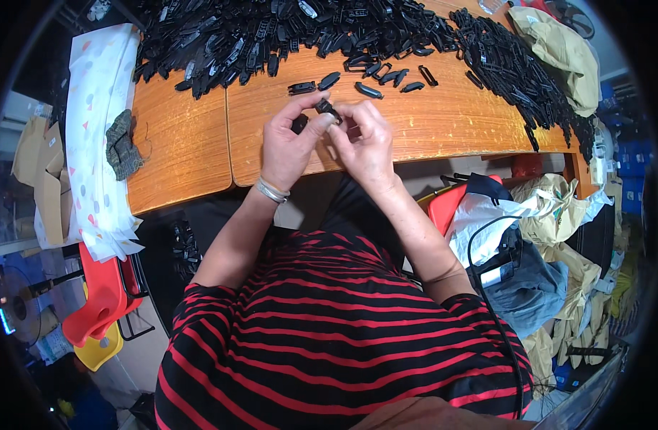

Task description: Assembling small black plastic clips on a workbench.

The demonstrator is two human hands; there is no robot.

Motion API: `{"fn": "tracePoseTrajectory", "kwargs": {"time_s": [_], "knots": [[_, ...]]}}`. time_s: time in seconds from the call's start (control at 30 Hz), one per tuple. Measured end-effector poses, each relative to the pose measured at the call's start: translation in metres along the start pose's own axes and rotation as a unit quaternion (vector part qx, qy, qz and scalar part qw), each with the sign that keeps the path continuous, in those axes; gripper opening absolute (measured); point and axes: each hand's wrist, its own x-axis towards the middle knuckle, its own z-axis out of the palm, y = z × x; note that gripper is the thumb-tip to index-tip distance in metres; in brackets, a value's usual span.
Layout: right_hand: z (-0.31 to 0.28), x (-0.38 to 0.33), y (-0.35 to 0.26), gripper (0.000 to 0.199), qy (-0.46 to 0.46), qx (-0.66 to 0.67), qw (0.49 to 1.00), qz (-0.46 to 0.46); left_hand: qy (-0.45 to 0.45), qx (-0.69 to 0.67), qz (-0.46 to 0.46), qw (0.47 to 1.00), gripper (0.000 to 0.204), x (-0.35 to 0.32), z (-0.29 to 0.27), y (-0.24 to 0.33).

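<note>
Black part [327, 108] | long axis slanting upper left to lower right | both hands [369, 145] pinching it

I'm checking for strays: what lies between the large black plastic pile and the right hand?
In the head view, several loose, elongated black plastic parts lie on the brown wooden table between the pile and right hand.

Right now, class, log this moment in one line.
left hand, right hand: holding small black plastic part; below: brown wood-grain table
</note>
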Motion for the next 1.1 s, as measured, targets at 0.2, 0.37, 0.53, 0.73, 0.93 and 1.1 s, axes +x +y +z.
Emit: {"fn": "tracePoseTrajectory", "kwargs": {"time_s": [0.2,0.37,0.53,0.73,0.93,1.1], "knots": [[0.007,-0.010,0.001,0.045,0.044,-0.019,0.999,-0.003,-0.022,-0.020,0.037,0.999,0.018,-0.006,0.005,0.009],[0.018,-0.025,-0.012,0.051,-0.043,0.077,0.996,0.029,-0.102,-0.099,-0.063,0.988,0.025,-0.008,-0.010,0.011],[0.040,-0.028,-0.029,0.044,-0.045,0.147,0.988,0.020,-0.071,-0.070,-0.098,0.990,0.031,-0.021,-0.030,0.026],[0.041,-0.027,-0.037,0.046,-0.319,0.167,0.929,0.080,0.000,0.017,-0.178,0.984,0.030,-0.061,-0.102,0.054],[-0.011,0.022,0.026,0.025,-0.057,-0.131,0.989,-0.026,0.009,0.618,-0.168,0.768,0.034,-0.135,-0.219,0.099],[-0.026,0.056,0.054,0.026,-0.109,-0.289,0.951,0.014,0.044,0.651,-0.024,0.758,0.017,-0.126,-0.218,0.101]]}}
